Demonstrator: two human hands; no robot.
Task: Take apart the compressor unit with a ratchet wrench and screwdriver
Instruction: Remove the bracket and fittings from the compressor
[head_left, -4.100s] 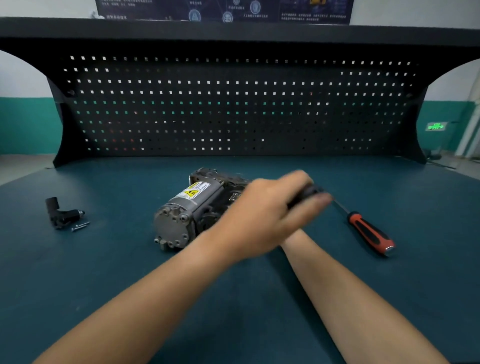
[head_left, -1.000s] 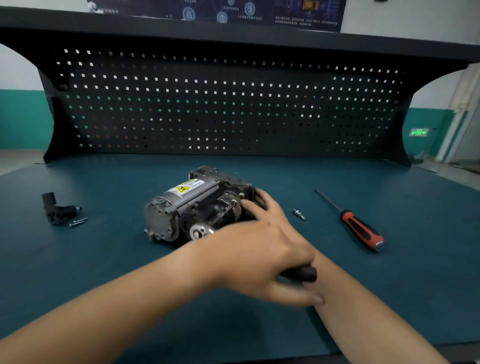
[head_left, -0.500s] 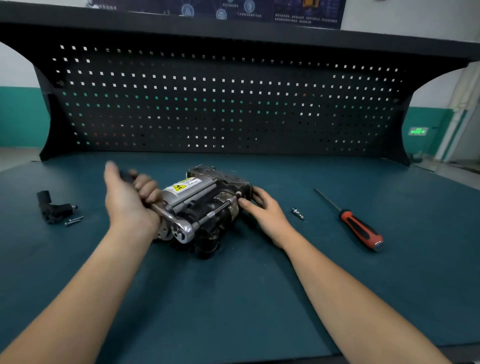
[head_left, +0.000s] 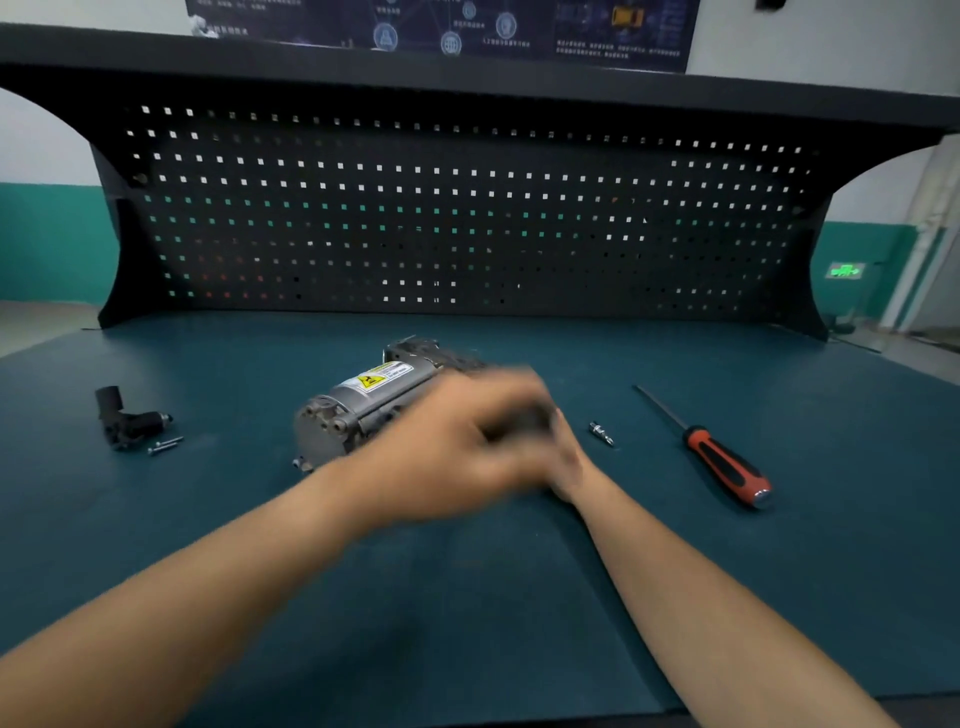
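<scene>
Two hands meet at the right end of the compressor unit (head_left: 358, 410), which lies mid-desk (head_left: 519, 597)
Left hand (head_left: 457, 457), motion-blurred, reaches across, fingers curled round a dark smear, the ratchet wrench (head_left: 514, 423); right hand (head_left: 569, 462) sits mostly behind it, grip not discernible. One compressor unit, one screwdriver (head_left: 722, 467) well right, one small metal fitting (head_left: 601, 433) near the right hand, one black elbow piece (head_left: 124, 418) far left
</scene>
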